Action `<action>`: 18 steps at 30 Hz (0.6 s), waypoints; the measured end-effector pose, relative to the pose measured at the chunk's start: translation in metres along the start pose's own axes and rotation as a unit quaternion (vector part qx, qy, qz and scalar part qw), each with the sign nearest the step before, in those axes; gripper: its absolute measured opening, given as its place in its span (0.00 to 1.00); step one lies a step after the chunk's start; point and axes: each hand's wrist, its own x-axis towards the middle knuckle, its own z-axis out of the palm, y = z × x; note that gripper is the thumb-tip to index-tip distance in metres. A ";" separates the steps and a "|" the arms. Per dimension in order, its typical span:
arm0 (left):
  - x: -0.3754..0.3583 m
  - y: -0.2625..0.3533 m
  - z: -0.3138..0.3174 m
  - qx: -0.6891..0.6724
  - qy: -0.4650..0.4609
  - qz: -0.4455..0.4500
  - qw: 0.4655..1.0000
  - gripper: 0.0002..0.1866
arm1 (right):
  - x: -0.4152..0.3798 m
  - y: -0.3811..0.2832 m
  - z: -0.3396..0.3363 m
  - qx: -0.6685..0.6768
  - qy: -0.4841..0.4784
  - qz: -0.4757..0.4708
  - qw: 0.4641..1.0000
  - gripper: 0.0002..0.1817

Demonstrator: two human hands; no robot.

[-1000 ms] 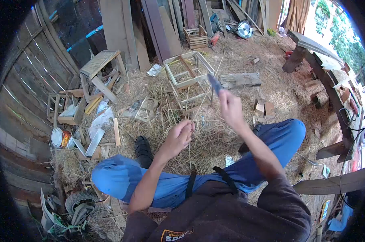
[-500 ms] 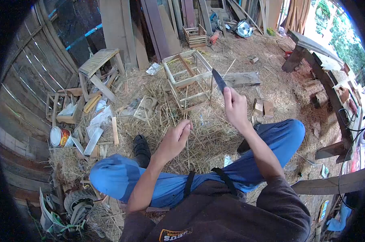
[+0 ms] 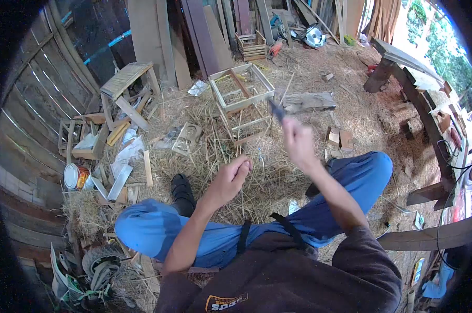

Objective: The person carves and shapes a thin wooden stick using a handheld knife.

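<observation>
My right hand (image 3: 298,142) is closed on the handle of a dark-bladed knife (image 3: 276,110); both are blurred, and the blade points up and left. My left hand (image 3: 232,176) is closed in front of my lap and pinches a thin stick (image 3: 242,201), whose lower part hangs below the fist. Beyond my hands a light wooden frame (image 3: 243,106) with four-sided top and thin legs stands on the straw-covered ground. The knife's blade overlaps its right side in view.
A small slatted wooden table (image 3: 127,81) stands at the left, near a paint can (image 3: 76,177). A circular saw (image 3: 314,37) lies at the back. Along the right runs a heavy wooden bench (image 3: 429,122). Straw and wood scraps cover the floor around my knees.
My right hand has moved slightly down and left with the knife and is now blurred. My left hand has barely moved.
</observation>
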 end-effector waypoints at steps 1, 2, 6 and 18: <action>0.001 -0.003 0.002 -0.029 0.006 -0.010 1.000 0.12 | -0.018 0.002 0.016 -0.015 -0.018 -0.045 0.999 0.17; 0.003 -0.003 0.002 -0.056 0.013 -0.019 0.998 0.12 | -0.026 0.003 0.025 -0.029 -0.036 -0.090 0.995 0.18; 0.001 -0.002 -0.007 0.007 0.016 -0.015 1.000 0.11 | -0.015 -0.016 0.013 -0.047 -0.067 -0.110 0.991 0.17; 0.000 0.006 -0.004 0.079 0.057 0.028 0.995 0.10 | -0.010 -0.006 0.014 -0.045 -0.047 -0.099 0.993 0.21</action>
